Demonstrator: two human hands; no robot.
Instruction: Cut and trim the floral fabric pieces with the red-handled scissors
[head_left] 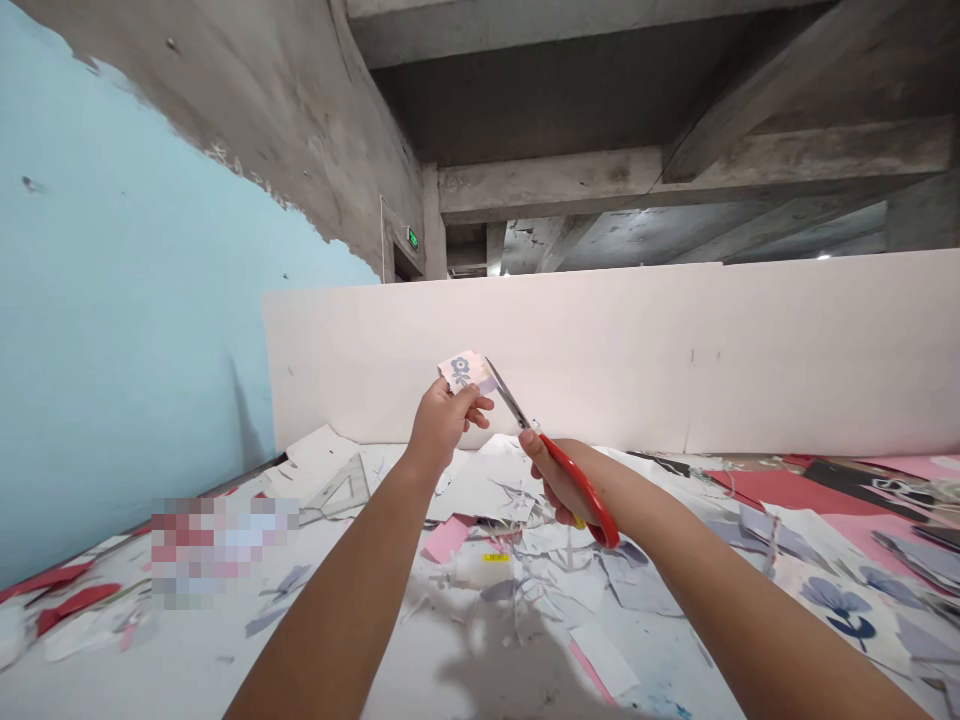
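Observation:
Pinched between the thumb and fingers of my left hand (451,412) is a small piece of pale pink paper (466,369) with a grey-blue flower on it. My right hand (553,478) grips a pair of red-handled scissors (574,472), raised above the table. Their metal blades point up and to the left, the tips at the right edge of the paper. Whether the blades are closed on the paper is hard to tell. Under both hands, white and pink paper scraps lie scattered.
A white table (442,665) carries many cuttings. A clear set square (341,488) lies at the left, and a pink scrap (448,538) near the middle. Red sheets (780,492) and a blue-flower print (836,605) lie at the right. A pale panel (600,350) stands behind.

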